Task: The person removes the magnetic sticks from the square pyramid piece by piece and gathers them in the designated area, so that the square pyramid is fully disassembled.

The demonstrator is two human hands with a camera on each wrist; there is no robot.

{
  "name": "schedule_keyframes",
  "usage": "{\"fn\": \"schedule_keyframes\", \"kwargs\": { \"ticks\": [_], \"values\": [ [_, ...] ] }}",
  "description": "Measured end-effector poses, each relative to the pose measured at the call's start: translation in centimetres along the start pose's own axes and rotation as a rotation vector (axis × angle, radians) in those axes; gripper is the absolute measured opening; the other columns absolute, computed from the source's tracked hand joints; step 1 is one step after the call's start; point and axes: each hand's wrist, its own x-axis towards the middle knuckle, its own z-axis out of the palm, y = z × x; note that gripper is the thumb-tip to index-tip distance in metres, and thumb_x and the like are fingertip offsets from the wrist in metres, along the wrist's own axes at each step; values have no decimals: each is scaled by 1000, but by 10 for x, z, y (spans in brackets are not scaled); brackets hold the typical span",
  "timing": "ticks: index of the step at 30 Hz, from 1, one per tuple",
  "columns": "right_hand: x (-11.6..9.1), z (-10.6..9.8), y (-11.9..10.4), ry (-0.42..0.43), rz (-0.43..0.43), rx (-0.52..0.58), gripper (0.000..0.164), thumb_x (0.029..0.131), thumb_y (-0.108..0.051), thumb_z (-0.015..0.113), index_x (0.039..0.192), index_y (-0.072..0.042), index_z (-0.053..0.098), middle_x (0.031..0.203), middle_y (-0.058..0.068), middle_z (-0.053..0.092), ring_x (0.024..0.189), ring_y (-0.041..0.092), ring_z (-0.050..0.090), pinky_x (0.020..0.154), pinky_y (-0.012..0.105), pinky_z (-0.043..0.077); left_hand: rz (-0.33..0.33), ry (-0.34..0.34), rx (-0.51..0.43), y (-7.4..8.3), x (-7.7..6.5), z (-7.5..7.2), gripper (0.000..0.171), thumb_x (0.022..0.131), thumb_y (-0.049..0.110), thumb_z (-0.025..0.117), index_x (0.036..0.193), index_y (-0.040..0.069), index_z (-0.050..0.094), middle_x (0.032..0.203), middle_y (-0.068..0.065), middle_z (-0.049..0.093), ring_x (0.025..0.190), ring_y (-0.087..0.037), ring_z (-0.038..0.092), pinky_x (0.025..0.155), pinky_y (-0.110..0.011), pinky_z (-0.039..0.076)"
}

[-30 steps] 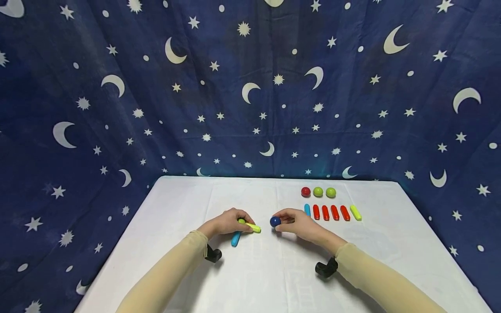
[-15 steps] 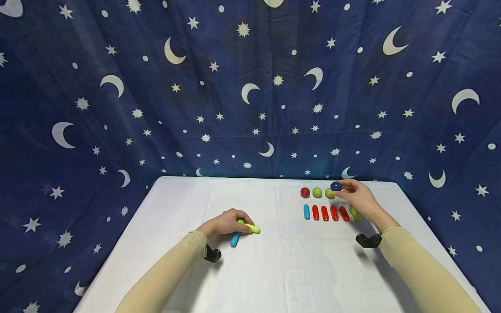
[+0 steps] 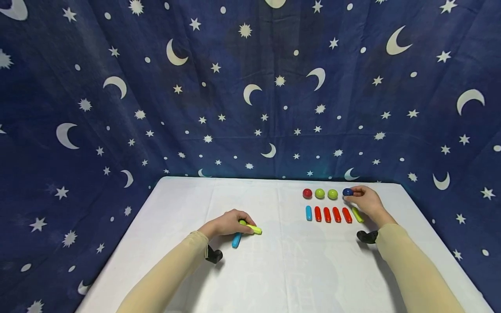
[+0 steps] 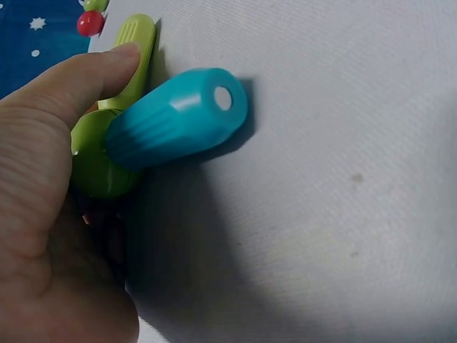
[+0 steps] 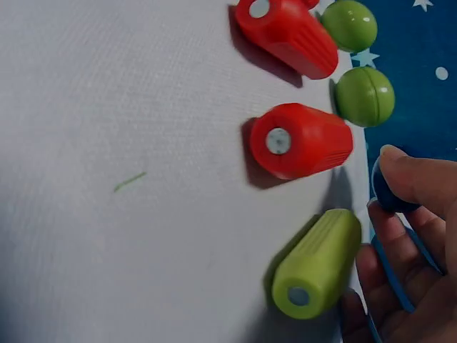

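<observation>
At the back right, my right hand (image 3: 367,201) pinches a dark blue ball (image 3: 347,192) between thumb and fingers, at the right end of a row of balls. My left hand (image 3: 231,222) holds a joined piece at the table's middle left. That piece is a green ball (image 4: 100,153) with a yellow-green magnetic stick (image 4: 136,68) and a blue magnetic stick (image 4: 175,118) on it. The left thumb lies on the yellow-green stick; the other left fingers are mostly hidden. Another yellow-green stick (image 5: 318,264) lies near the right hand's fingers.
A red ball (image 3: 307,194) and two green balls (image 3: 332,194) line the back. In front lies a row with a blue stick (image 3: 308,213) and several red sticks (image 3: 327,214). A dark blue star-and-moon cloth (image 3: 250,87) hangs behind the white table (image 3: 297,269).
My right hand has carried the dark blue ball from the table's middle to the back right, lowering it beside the green balls. The left hand has stayed in place.
</observation>
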Motion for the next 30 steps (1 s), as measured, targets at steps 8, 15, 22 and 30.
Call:
{"fn": "schedule_keyframes", "kwargs": {
  "ticks": [8, 15, 22, 30],
  "values": [
    [2, 4, 2, 4, 19, -23, 62, 96, -23, 72, 141, 10, 45, 135, 33, 48, 119, 46, 48, 108, 59, 39, 1, 2, -7, -2, 0, 1, 16, 89, 29, 81, 105, 26, 78, 104, 11, 69, 98, -11, 58, 97, -42, 43],
    [3, 7, 3, -5, 31, -52, 61, 97, -22, 71, 142, 9, 44, 135, 33, 49, 119, 46, 48, 108, 59, 39, -9, -1, -18, -2, 1, 1, 16, 90, 29, 80, 105, 25, 78, 106, 11, 69, 98, -11, 59, 100, -43, 42],
    [1, 7, 1, -11, 27, -52, 60, 97, -20, 70, 142, 9, 45, 136, 33, 48, 121, 46, 47, 108, 60, 38, 0, -2, -14, -2, 1, 1, 16, 90, 29, 80, 105, 25, 78, 104, 11, 69, 97, -11, 59, 98, -41, 42],
    [-3, 8, -3, -17, 64, -44, 62, 97, -21, 70, 146, 7, 43, 140, 33, 46, 124, 47, 46, 109, 60, 37, 26, -3, -16, -4, 1, 1, 15, 89, 30, 81, 103, 26, 78, 99, 12, 69, 95, -10, 59, 98, -39, 43]
  ]
}}
